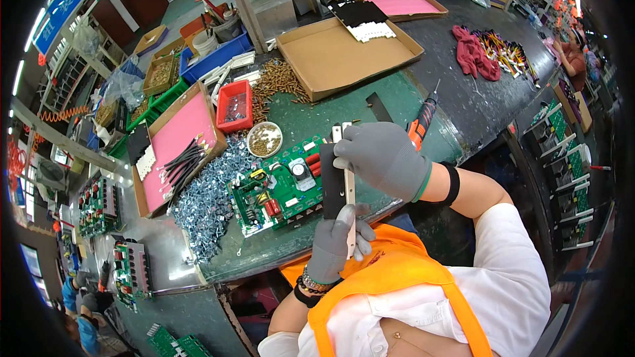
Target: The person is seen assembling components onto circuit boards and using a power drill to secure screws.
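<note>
Two closed grips, our left hand (329, 251) near and our right hand (387, 158) far, pinch the white strip (350, 188), which we should keep aligned along the black sheet (332, 182).

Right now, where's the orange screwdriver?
The screwdriver is right of centre in the head view, lying on the green bench, just beyond your right hand and nearer you than the red cloth.

Head-worn L fisheye cam looks down at nr hands (387, 158) & bench (324, 117).
</note>
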Tool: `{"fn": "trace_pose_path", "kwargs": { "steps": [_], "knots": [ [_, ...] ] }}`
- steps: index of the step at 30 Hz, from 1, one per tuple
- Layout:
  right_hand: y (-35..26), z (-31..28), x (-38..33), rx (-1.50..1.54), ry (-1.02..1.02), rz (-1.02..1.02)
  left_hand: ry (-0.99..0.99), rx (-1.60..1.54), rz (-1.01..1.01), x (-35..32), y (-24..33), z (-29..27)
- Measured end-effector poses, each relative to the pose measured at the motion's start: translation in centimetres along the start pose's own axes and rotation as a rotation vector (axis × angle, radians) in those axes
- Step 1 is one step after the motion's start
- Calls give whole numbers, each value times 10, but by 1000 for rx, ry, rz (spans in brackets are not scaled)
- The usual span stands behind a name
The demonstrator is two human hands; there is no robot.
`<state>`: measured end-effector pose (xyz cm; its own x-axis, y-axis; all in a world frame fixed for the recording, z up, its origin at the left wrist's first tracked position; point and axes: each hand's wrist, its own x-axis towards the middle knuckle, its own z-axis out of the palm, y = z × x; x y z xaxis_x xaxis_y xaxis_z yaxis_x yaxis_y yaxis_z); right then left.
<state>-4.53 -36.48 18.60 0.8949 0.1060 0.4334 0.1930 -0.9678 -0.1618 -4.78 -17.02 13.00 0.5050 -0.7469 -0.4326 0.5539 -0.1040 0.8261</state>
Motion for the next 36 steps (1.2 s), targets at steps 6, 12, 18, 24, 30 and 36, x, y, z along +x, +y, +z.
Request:
{"fn": "trace_pose_path", "kwargs": {
  "steps": [6, 12, 18, 24, 30, 36],
  "knots": [
    [1, -6, 4, -3, -190, 25, 24, 25, -2, 0, 3, 4],
    [13, -9, 3, 478, -155, 217, 58, 9, 3, 2, 5, 4],
    [31, -7, -4, 1458, -244, 497, 66, -44, 14, 3, 6, 0],
    [25, -15, -17, 1503, -271, 604, 66, -53, 5, 4, 7, 1],
    [21, 1, -16, 1193, -156, 238, 56, -71, 0, 5, 4, 1],
    [-3, 9, -28, 1085, -93, 409, 17, -105, -12, 7, 1, -2]
  ]
}}
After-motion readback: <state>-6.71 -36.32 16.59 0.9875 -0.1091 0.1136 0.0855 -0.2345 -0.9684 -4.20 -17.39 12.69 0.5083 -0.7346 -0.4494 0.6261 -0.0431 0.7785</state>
